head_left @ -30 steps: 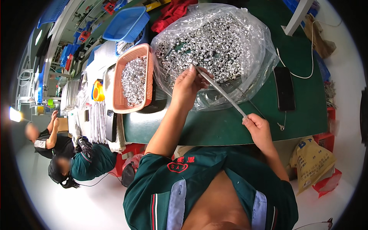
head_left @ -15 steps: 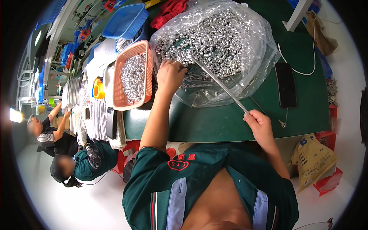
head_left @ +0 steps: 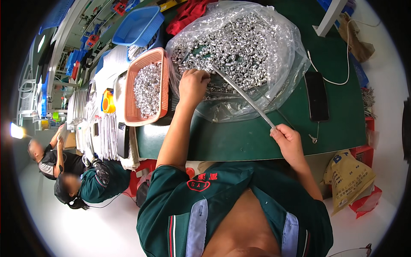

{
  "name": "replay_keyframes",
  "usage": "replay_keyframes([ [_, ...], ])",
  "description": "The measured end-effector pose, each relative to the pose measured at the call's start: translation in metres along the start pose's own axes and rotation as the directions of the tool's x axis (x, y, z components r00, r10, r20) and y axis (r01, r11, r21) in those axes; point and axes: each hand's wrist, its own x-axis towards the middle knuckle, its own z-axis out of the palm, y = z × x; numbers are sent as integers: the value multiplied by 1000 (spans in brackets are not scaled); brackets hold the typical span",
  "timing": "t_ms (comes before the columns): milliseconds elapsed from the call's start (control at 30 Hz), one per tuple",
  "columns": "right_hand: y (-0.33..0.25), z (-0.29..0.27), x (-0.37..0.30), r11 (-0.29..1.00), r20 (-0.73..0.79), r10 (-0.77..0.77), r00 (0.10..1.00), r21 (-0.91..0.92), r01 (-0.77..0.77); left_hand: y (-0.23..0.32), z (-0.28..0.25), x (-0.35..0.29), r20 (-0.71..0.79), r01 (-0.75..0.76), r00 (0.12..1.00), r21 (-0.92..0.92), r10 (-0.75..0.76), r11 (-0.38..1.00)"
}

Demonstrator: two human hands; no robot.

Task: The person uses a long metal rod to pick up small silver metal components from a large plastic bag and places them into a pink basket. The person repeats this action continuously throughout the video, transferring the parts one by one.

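My right hand [head_left: 287,139] is closed on the near end of a thin silvery metal rod [head_left: 245,96]. The rod slants up and to the left, its far end among small shiny metal sleeves [head_left: 252,51] heaped in a clear plastic bag [head_left: 291,55]. At the bag's lower left edge is my left hand [head_left: 194,88], back up, with its fingers curled close to the sleeves by the rod's far end. Whatever lies between those fingers is hidden. Left of that hand, a pink plastic basket [head_left: 164,85] holds more of the same small sleeves.
On the green table [head_left: 209,143] lie a black phone [head_left: 316,96] and a white cable [head_left: 349,64] at the right. A blue basket [head_left: 141,26] and bundled white rods [head_left: 109,137] sit at the left. Two people [head_left: 105,180] work beyond them.
Both hands and the rod keep nearly the same pose; the whole view has shifted slightly. At the far left, a person has raised their hands with something pale in them.
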Motion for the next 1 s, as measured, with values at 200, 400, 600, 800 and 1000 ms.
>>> replay_keyframes([
  [200, -1, 0, 0, 1000, 2, 0, 1000, -4, 0, -1, -11, 1, -162, 120, 977, -111, -137, 987],
  [400, -2, 0, 0, 1000, 13, 6, 1000, -14, -6, -4, -8, -1, 7, 3, 1000, 60, -3, 998],
  [600, 0, 0, 0, 1000, 10, -5, 1000, -10, 5, -2, -3, -1, 49, -9, 999, 132, 2, 991],
  [800, -1, -1, 0, 1000, 15, 10, 1000, -21, -10, -13, -15, 1, 314, 320, 923, -947, -220, -11],
  [1000, -4, -1, 1, 999, 41, -6, 999, -41, 8, -8, -14, -2, 394, 329, 919, -802, -27, -498],
])
